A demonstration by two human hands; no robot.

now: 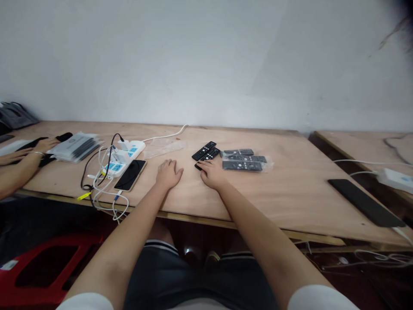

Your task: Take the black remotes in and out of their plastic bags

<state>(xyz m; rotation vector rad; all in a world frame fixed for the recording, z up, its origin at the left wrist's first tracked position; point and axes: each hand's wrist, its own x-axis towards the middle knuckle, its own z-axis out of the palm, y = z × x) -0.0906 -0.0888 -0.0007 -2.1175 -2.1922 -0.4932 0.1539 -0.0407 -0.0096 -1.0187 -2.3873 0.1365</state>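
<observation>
My left hand [168,174] lies on the wooden table with its fingers spread and nothing in it. To its right, my right hand [210,173] rests with its fingertips on the lower black remote [211,154]. Another black remote [204,150] lies partly across that one. Just right of my right hand are remotes in clear plastic bags [243,164], lying side by side. An empty-looking clear bag [164,147] lies flat beyond my left hand.
Left of my left hand are a phone [130,175], a white power strip [134,150] and tangled cables. Farther left, another person's hands [45,145] are near a stack of bagged items [75,146]. A dark phone [364,201] lies at the right.
</observation>
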